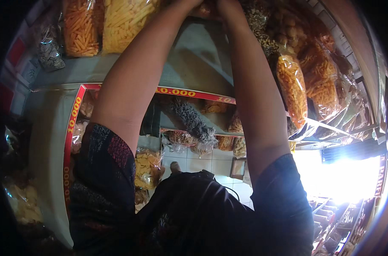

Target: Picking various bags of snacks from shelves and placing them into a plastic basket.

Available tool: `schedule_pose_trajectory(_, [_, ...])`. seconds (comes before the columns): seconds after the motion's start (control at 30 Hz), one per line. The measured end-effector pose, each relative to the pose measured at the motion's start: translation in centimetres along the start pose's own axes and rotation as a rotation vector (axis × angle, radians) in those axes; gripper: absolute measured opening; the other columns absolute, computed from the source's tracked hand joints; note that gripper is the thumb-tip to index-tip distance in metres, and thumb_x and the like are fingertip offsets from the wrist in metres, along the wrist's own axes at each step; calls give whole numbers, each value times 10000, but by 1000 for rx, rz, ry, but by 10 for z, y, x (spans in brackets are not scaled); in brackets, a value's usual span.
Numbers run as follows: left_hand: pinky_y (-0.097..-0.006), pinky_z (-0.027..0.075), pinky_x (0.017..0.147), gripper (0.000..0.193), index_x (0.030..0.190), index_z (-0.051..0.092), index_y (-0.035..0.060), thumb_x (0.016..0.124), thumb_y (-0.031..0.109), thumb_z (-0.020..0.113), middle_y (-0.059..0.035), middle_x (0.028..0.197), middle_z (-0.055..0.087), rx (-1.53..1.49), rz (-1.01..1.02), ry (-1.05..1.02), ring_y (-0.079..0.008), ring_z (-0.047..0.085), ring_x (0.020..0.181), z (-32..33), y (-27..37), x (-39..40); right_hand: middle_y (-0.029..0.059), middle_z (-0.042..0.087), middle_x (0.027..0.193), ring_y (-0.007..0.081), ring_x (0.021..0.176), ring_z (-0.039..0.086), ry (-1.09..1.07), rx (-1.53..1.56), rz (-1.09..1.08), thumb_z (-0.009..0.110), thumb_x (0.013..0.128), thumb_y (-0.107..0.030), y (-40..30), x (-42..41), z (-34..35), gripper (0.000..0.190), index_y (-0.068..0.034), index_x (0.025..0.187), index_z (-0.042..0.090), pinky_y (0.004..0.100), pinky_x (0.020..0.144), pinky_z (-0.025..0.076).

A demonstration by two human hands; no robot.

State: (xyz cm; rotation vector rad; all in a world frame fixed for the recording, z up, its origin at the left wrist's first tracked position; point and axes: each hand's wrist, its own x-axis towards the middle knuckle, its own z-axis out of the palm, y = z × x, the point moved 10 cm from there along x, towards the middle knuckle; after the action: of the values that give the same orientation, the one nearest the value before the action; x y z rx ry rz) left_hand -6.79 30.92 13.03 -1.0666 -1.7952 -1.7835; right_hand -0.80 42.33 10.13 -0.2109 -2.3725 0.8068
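Observation:
Both my arms stretch forward over a grey shelf (194,57) stocked with snacks in clear plastic bags. At the top rim, my left hand (194,2) and my right hand (225,4) are mostly cut off, close together. Between them shows part of a reddish bagged item (208,10); whether either hand grips it is hidden. Left of my left arm stand a bag of pale yellow snack sticks (125,25) and a bag of orange sticks (81,30). Beside my right arm leans a bag of orange crunchy snacks (291,89). Below my forearms, a grey shaggy duster (194,121) lies across the lower shelf.
A red strip with printed numbers (178,92) edges the shelf. Lower down are bags of yellow chips (147,169) and a white tiled floor (198,163). More bagged snacks (323,89) crowd the right side. Bright light (341,176) enters at the lower right.

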Motion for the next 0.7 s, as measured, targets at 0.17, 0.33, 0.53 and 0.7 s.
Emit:
schedule_pose_trajectory(0.17, [-345,424,995,738,1427,341,39,832,269,711,-146,1413,452,206,-159,-122,-275,482,1250,-6,68,-41,137,652,987,247,858,631,88,1102,338,486,900,-162,-40,-92,-40,328,53,1124,591,352,720,496])
schedule_pose_trajectory(0.33, [-298,467,916,329,1154,531,18,904,202,637,-77,1146,597,-185,-111,112,-156,586,1045,-71,112,-147,136,600,1118,234,1047,577,177,790,166,609,860,-220,-69,-188,-71,458,31,1232,518,351,891,440])
schedule_pose_trajectory(0.53, [-319,404,1004,520,1364,434,15,918,217,608,-91,1308,522,-479,-369,225,-175,522,1182,-71,159,-291,137,524,1147,215,995,556,65,559,33,704,806,-192,-54,-327,-133,569,7,1293,489,322,823,472])
schedule_pose_trajectory(0.7, [-337,387,1015,551,1388,401,23,912,219,597,-83,1330,505,-552,-582,-40,-192,489,1216,10,183,-399,79,572,1044,161,958,552,70,631,207,707,840,-185,5,-465,-181,504,-30,1281,517,290,797,464])
